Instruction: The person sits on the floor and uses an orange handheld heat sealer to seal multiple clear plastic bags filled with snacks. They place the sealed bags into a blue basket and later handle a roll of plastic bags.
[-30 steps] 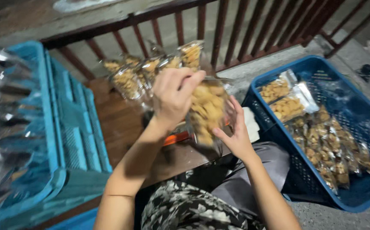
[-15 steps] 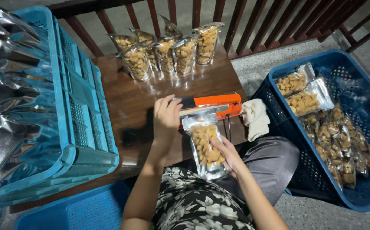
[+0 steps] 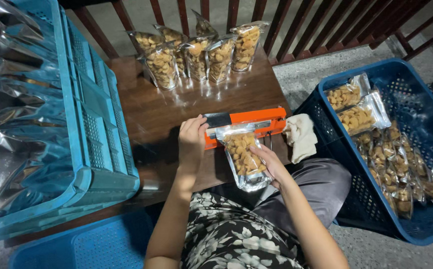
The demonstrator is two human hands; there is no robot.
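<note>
Dark wooden table (image 3: 156,114) by red railing (image 3: 326,25) – left hand (image 3: 192,142) pressing orange sealer (image 3: 249,122), right hand (image 3: 271,167) gripping snack pouch (image 3: 244,157)

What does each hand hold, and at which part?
Left hand presses the orange sealer at its handle end; right hand holds the snack pouch by its lower right side.

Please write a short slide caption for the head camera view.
Left hand presses an orange sealer on a snack pouch held by the right hand.
</note>
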